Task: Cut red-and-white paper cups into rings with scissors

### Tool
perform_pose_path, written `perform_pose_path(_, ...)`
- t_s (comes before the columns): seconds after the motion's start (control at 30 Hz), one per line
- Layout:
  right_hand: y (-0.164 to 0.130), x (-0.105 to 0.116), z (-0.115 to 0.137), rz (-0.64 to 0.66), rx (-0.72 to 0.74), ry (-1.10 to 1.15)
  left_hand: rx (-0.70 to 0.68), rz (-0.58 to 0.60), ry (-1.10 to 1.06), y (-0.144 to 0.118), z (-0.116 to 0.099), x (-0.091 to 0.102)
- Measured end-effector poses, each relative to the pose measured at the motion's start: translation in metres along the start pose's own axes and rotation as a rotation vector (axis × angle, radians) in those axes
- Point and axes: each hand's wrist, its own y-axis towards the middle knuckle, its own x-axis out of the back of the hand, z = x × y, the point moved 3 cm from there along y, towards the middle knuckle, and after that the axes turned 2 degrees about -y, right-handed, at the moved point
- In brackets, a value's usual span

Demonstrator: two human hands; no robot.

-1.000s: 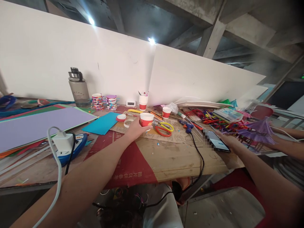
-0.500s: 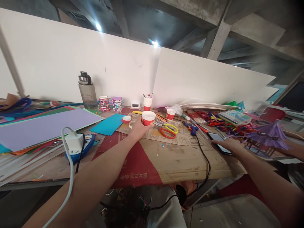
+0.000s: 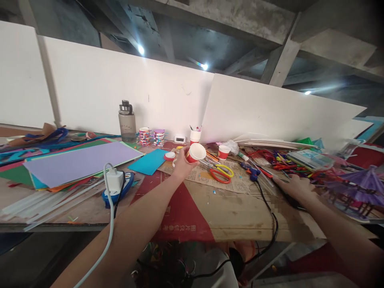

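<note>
In the head view, the left hand (image 3: 181,168) grips a tilted red-and-white paper cup (image 3: 196,154) left of the scissors (image 3: 221,176). Farther right, the right hand (image 3: 297,187) partly covers a dark phone (image 3: 291,199); its grip cannot be told.

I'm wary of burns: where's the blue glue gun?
In the head view, the blue glue gun lies right of centre, between the red and yellow scissor handles and the right hand.

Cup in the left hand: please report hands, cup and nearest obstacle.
Left hand gripping cup, tilted, mouth up. Right hand over phone, grip unclear. Scissors close beside cup.
</note>
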Motion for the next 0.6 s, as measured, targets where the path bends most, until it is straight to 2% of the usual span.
perform_pose_path(0.03,-0.003,0.005,0.017,0.024,0.022,0.103,0.011,-0.007,0.002,0.000,0.000,0.000)
perform_pose_path(0.2,-0.043,0.040,0.135,0.078,0.421,0.773,0.045,0.035,0.141,-0.003,0.000,0.000)
perform_pose_path(0.3,-0.076,0.054,0.200,0.267,0.492,0.995,0.003,0.057,0.191,-0.003,0.003,0.000)
perform_pose_path(0.37,-0.094,0.058,0.235,0.393,0.538,1.090,-0.045,0.066,0.240,-0.002,0.004,0.001)
perform_pose_path(0.47,-0.105,0.052,0.265,0.531,0.518,1.264,-0.103,0.078,0.326,-0.001,0.001,0.002)
perform_pose_path(0.53,-0.104,0.040,0.273,0.614,0.433,1.393,-0.110,0.085,0.345,-0.002,-0.003,0.002)
perform_pose_path(0.6,-0.098,0.028,0.272,0.645,0.359,1.525,-0.076,0.098,0.299,-0.005,-0.007,0.000)
